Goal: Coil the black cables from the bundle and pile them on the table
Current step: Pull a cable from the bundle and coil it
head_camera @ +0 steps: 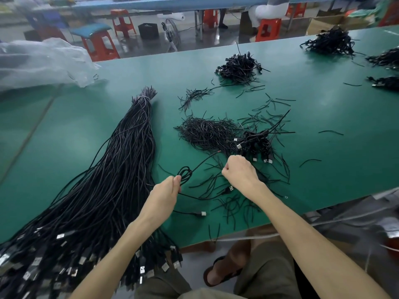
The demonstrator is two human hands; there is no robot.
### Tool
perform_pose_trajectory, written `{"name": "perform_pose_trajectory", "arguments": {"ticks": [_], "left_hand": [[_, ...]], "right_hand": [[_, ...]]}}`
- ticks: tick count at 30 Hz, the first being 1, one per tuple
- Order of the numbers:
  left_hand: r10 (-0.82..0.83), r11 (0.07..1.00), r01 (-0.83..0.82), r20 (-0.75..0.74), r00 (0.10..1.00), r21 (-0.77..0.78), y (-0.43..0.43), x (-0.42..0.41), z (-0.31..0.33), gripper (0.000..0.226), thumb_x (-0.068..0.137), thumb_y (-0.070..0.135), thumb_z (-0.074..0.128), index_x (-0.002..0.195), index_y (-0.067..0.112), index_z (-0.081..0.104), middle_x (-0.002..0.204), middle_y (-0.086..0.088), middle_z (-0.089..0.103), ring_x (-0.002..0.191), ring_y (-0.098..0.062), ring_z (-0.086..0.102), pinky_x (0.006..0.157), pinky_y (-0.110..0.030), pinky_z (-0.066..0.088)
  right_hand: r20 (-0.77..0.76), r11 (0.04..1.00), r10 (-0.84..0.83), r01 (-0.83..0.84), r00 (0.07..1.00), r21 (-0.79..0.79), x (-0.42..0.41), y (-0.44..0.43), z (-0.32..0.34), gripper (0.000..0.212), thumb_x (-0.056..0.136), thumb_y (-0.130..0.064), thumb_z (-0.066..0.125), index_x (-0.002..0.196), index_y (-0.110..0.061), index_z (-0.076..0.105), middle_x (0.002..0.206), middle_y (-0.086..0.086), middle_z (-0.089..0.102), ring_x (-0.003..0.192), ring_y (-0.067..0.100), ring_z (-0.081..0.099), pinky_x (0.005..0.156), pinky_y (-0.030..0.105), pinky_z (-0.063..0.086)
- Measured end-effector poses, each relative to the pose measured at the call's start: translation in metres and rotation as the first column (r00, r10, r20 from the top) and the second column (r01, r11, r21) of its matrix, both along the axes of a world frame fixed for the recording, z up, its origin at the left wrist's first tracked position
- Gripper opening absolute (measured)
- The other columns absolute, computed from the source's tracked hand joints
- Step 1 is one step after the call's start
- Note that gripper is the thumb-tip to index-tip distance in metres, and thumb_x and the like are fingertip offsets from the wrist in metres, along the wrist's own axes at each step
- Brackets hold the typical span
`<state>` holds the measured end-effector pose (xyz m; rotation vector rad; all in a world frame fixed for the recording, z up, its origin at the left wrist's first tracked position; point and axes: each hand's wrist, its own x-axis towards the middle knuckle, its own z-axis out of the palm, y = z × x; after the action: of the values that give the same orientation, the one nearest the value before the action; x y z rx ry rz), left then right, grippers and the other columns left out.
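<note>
My left hand pinches the cable coil so its loops hold; my right hand, apart, curls on something unseen.

Nothing legible in my view: USB plugs too small, cardboard boxes upper right too blurred.

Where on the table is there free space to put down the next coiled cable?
Bare table lies left of the bundle, below the plastic bag, and right of the near pile, with only stray ties. Between the tie heap and the near edge it is crowded.
</note>
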<state>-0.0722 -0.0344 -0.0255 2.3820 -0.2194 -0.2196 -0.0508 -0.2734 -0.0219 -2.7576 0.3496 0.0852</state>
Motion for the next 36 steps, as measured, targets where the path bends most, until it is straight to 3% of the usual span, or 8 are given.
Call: {"name": "perform_pose_trajectory", "arguments": {"ticks": [4, 8, 10, 12, 15, 22, 28, 36], "left_hand": [[0.071, 0.996, -0.074, -0.061, 0.996, -0.049, -0.004, 0.004, 0.002, 0.051, 0.111, 0.043, 0.027, 0.079, 0.015, 0.055, 0.070, 0.000, 0.055, 0.063, -0.017, 0.049, 0.060, -0.034, 0.039], [0.117, 0.952, -0.182, -0.257, 0.959, -0.248, -0.011, 0.010, 0.008, 0.048, 0.112, 0.038, 0.031, 0.079, 0.012, 0.054, 0.058, 0.006, 0.042, 0.047, -0.010, 0.034, 0.046, -0.027, 0.028], [0.118, 0.917, -0.238, -0.350, 0.929, -0.320, -0.016, 0.011, 0.011, 0.046, 0.112, 0.039, 0.033, 0.080, 0.012, 0.053, 0.055, 0.009, 0.039, 0.042, -0.008, 0.029, 0.041, -0.024, 0.025], [0.116, 0.907, -0.255, -0.382, 0.917, -0.336, -0.021, 0.012, 0.013, 0.045, 0.111, 0.039, 0.033, 0.081, 0.013, 0.053, 0.055, 0.009, 0.039, 0.044, -0.010, 0.028, 0.042, -0.026, 0.024], [0.107, 0.916, -0.236, -0.370, 0.923, -0.325, -0.032, 0.013, 0.016, 0.044, 0.110, 0.039, 0.032, 0.079, 0.016, 0.053, 0.053, 0.012, 0.038, 0.044, -0.009, 0.029, 0.045, -0.026, 0.025], [0.006, 0.920, -0.136, -0.333, 0.943, -0.368, -0.048, 0.009, 0.025, 0.045, 0.111, 0.039, 0.032, 0.076, 0.016, 0.048, 0.049, 0.013, 0.033, 0.041, -0.007, 0.026, 0.040, -0.021, 0.025], [-0.032, 0.909, -0.083, -0.268, 0.963, -0.407, -0.044, 0.004, 0.027, 0.049, 0.111, 0.044, 0.031, 0.075, 0.015, 0.047, 0.050, 0.014, 0.032, 0.042, -0.006, 0.025, 0.041, -0.020, 0.022], [-0.067, 0.889, -0.053, -0.243, 0.968, -0.456, -0.040, 0.004, 0.026, 0.053, 0.110, 0.049, 0.029, 0.075, 0.014, 0.049, 0.051, 0.014, 0.031, 0.043, -0.006, 0.024, 0.040, -0.021, 0.022]], "right_hand": [[0.157, 0.998, 0.030, -0.020, 0.987, -0.065, -0.005, -0.004, -0.004, 0.016, 0.104, -0.024, 0.057, 0.102, -0.010, 0.064, 0.110, 0.004, 0.058, 0.106, 0.024, 0.051, 0.090, 0.035, 0.046], [0.299, 0.987, 0.080, -0.034, 0.951, -0.155, -0.011, -0.003, 0.002, 0.012, 0.104, -0.024, 0.056, 0.106, -0.014, 0.062, 0.109, 0.002, 0.061, 0.106, 0.021, 0.047, 0.095, 0.034, 0.037], [0.347, 0.999, 0.041, -0.042, 0.937, -0.004, -0.016, 0.001, 0.010, 0.008, 0.103, -0.021, 0.057, 0.101, -0.015, 0.061, 0.102, -0.001, 0.064, 0.100, 0.017, 0.050, 0.093, 0.033, 0.038], [0.360, 0.955, -0.037, -0.073, 0.932, 0.288, -0.025, 0.009, 0.020, 0.006, 0.102, -0.018, 0.060, 0.096, -0.018, 0.061, 0.095, -0.006, 0.063, 0.093, 0.009, 0.052, 0.087, 0.025, 0.041], [0.274, 0.730, -0.111, -0.109, 0.955, 0.675, -0.038, 0.030, 0.027, 0.006, 0.098, -0.021, 0.067, 0.093, -0.021, 0.064, 0.088, -0.008, 0.067, 0.081, -0.005, 0.060, 0.072, 0.010, 0.045], [0.169, 0.610, -0.140, -0.049, 0.976, 0.791, -0.044, 0.047, 0.018, 0.012, 0.091, -0.025, 0.075, 0.093, -0.014, 0.072, 0.086, 0.000, 0.073, 0.077, 0.007, 0.063, 0.079, 0.030, 0.054], [0.145, 0.544, -0.147, -0.042, 0.979, 0.838, -0.046, 0.045, 0.017, 0.013, 0.085, -0.026, 0.081, 0.086, -0.019, 0.070, 0.078, -0.004, 0.072, 0.071, 0.005, 0.064, 0.074, 0.030, 0.055], [0.039, 0.332, -0.113, 0.001, 0.993, 0.943, -0.048, 0.042, 0.028, 0.033, 0.085, -0.016, 0.080, 0.107, -0.016, 0.056, 0.080, 0.002, 0.070, 0.065, 0.008, 0.057, 0.064, 0.026, 0.044]]}}
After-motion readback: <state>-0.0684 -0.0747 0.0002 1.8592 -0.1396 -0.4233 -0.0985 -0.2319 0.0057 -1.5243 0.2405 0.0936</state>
